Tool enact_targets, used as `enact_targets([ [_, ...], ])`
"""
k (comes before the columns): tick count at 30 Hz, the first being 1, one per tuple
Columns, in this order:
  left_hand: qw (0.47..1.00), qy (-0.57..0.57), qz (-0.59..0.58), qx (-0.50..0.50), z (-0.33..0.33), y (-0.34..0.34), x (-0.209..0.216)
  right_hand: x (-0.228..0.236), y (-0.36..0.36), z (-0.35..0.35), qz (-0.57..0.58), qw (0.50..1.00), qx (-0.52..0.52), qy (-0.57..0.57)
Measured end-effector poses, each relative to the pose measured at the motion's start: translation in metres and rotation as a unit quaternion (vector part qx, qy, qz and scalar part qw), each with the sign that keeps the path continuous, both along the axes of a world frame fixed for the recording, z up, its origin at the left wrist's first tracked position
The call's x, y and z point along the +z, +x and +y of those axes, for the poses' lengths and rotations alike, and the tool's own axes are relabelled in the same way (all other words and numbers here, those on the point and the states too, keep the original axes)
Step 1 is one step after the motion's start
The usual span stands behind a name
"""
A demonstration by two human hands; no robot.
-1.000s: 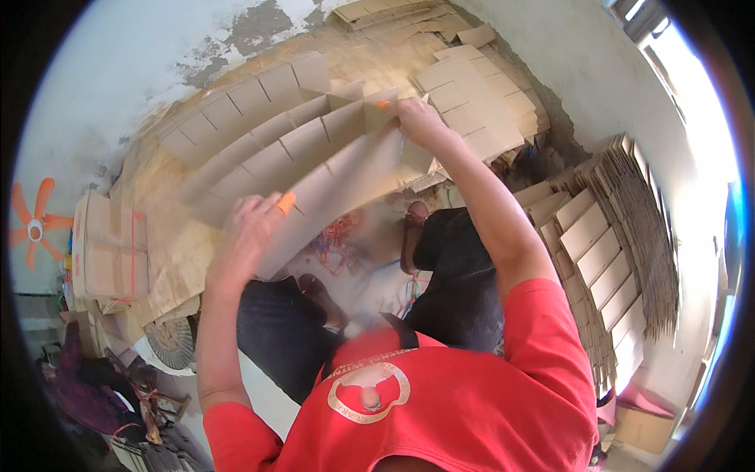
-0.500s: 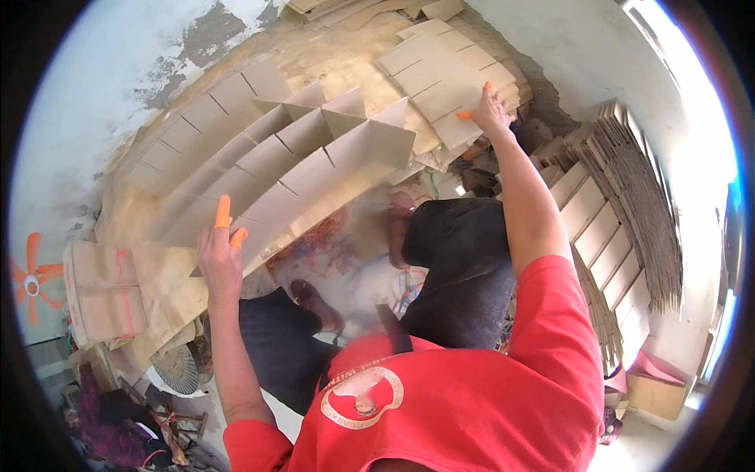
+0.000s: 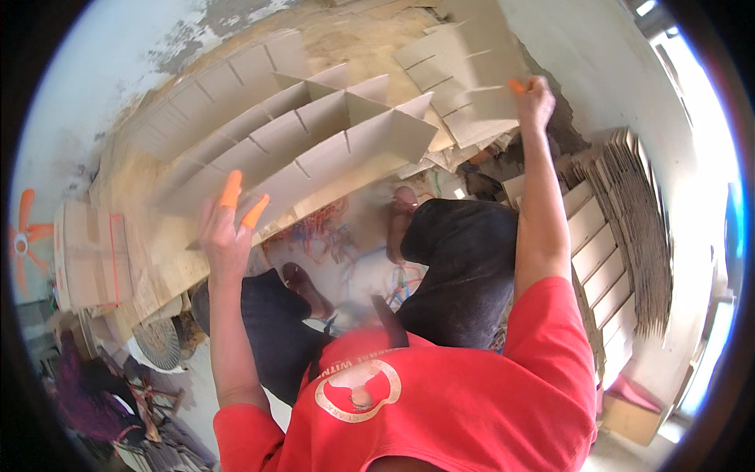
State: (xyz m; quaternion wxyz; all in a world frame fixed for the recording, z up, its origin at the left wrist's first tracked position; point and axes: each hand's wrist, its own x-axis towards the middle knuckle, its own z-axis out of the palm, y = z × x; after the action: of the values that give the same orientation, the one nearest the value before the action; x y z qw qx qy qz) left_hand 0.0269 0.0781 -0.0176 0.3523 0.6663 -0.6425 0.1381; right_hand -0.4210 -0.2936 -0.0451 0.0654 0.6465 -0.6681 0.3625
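Note:
A cardboard divider grid (image 3: 314,149) of slotted strips stands partly assembled on the wooden table, with crosspieces at its right end. My left hand (image 3: 226,228) is beside the front strip's left end, two fingers in orange finger covers stretched out and apart; whether it touches the cardboard is unclear. At the right, my right hand (image 3: 536,102), also with an orange finger cover, is closed on the edge of a slotted cardboard strip (image 3: 491,63). That strip is raised and blurred above a stack of flat slotted cardboard (image 3: 431,64).
More slotted strips (image 3: 204,86) stand behind the grid. A tied cardboard bundle (image 3: 93,256) sits at the table's left end, near an orange-bladed fan (image 3: 23,240). Tall stacks of cardboard (image 3: 629,228) lean along the right wall. Tangled strings (image 3: 307,236) lie on the floor.
My right hand has closed and moved up off the stack to the right, lifting a slotted strip. My left hand stays near the grid's left end, its two covered fingers wider apart.

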Motion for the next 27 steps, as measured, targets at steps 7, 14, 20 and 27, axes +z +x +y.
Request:
enact_targets([
  [7,1.000,0.019,0.018,-0.004,-0.022,-0.023,0.005,0.170,0.107,0.090,-0.120,0.930,0.345,-0.035],
  [14,0.999,0.025,0.027,-0.011,-0.040,-0.023,-0.020,0.176,0.187,0.147,-0.107,0.817,0.536,0.183],
  [20,0.999,0.024,0.033,-0.009,-0.042,-0.016,-0.026,0.158,0.203,0.144,-0.145,0.781,0.566,0.220],
  [27,0.993,0.077,0.085,0.016,-0.045,-0.021,-0.008,0.156,0.190,0.135,-0.202,0.769,0.564,0.225],
])
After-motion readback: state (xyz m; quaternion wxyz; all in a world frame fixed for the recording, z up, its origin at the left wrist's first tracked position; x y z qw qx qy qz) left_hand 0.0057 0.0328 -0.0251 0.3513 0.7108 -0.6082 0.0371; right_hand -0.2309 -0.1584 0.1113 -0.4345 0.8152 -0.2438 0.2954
